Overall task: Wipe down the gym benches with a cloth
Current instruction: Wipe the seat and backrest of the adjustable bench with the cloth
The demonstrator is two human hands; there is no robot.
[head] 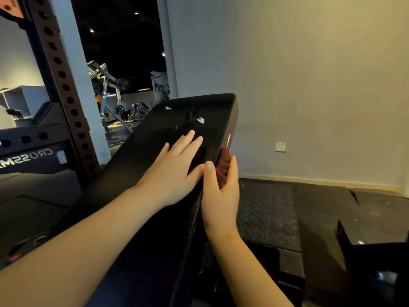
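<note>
Room: dim gym corner with dark rubber floor mats (265,213) and a pale wall.
Landmark: black bench pad (137,165), tilted up and away from the camera.
Left hand (174,173): lies flat on the pad's top face, fingers straight and slightly spread, holding nothing; it seems to be steadying the pad.
Right hand (221,196): at the pad's right edge, thumb up along the top corner, fingers behind a bunched reddish-brown cloth (223,165) that it holds against the pad's side face.
Beyond the hands: white scuffs (200,120) show near the pad's upper end.
Right of the pad: a wall socket (280,147) sits low on the wall, well apart.
Left of the pad: a perforated rack upright (64,89) stands close by, with weight machines (110,85) far behind it through an opening.
Step in hand: probably wiping the pad's right side edge.
Next move: likely sliding the cloth along that edge towards the upper end with steady pressure while the flat hand braces, then onto the top face.
</note>
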